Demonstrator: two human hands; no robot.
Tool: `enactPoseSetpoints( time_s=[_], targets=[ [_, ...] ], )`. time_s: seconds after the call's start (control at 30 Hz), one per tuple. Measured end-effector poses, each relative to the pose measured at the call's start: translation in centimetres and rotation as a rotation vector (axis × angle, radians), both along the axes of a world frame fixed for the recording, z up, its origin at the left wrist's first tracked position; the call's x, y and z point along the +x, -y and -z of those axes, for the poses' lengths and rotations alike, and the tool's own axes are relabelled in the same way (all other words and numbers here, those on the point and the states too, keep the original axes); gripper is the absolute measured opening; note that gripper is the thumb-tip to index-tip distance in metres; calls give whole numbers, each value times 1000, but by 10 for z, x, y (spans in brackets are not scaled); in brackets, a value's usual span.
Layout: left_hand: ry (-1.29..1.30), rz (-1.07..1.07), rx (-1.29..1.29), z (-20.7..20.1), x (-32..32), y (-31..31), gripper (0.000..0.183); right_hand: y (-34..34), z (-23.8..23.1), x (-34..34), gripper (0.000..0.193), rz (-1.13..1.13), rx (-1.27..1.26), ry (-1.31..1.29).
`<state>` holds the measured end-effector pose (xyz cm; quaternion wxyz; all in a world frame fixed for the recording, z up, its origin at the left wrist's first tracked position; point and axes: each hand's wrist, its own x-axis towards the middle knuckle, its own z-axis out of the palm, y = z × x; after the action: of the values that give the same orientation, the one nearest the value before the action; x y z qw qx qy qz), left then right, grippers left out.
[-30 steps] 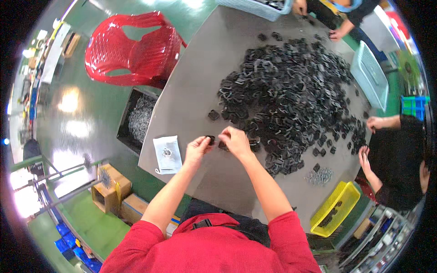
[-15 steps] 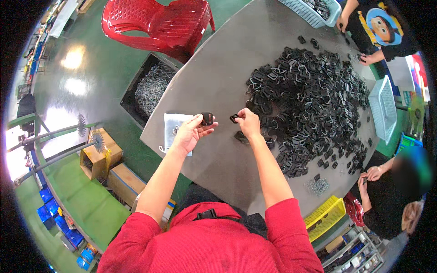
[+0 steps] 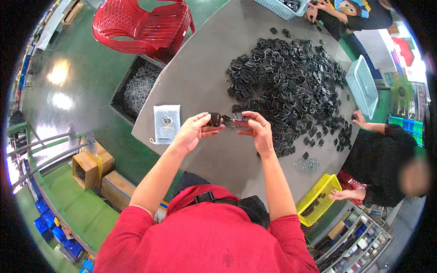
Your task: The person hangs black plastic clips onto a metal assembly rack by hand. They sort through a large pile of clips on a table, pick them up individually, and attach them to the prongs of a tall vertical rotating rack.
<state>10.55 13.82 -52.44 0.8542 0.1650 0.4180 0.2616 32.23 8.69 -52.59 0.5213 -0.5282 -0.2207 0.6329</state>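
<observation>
My left hand (image 3: 195, 129) is closed on a dark, rounded buckle-like piece (image 3: 213, 119), pinched between thumb and fingers. In my right hand (image 3: 259, 129) is a small black piece (image 3: 238, 117) with a greyish face, also held by the fingertips. The two pieces are close together over the grey table (image 3: 205, 159), with a small dark part showing between them; whether they touch I cannot tell. To the right spreads a large pile of black plastic pieces with bent metal wires (image 3: 287, 86). Left of my hands lies a pale pouch (image 3: 167, 132) with metal rings (image 3: 167, 120) on it.
A person (image 3: 382, 154) stands at the right by a yellow basket (image 3: 325, 186); another works at the far right near a light blue basket (image 3: 280, 8). A red chair (image 3: 145, 27) and a bin of metal wires (image 3: 141, 88) are left of the table.
My right hand has come nearer my left, bringing the two pieces together. The view has shifted. The person at the right has spread their hands, one now by the yellow basket.
</observation>
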Motion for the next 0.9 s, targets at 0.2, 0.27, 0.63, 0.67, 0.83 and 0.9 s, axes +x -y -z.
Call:
enactPoseSetpoints(
  time_s=[0.2,0.27,0.63,0.67,0.83,0.9],
  targets=[
    [14,21,8,-8,7,4,23,5,-5,0,19,40,-69,57],
    [14,23,36,-3,7,5,19,5,7,-1,20,50,-109,46],
    [-248,-3,53,76,-10,35,30,19,79,-55,19,-185,-467,-91],
    [-303,-24,66,81,-14,35,29,14,84,-54,21,-280,-473,50],
    [-358,-63,115,77,-24,18,29,-9,123,-42,39,-512,-103,1355],
    [-398,-82,76,75,-30,17,31,-14,132,-56,45,-662,-3,1621]
  ],
)
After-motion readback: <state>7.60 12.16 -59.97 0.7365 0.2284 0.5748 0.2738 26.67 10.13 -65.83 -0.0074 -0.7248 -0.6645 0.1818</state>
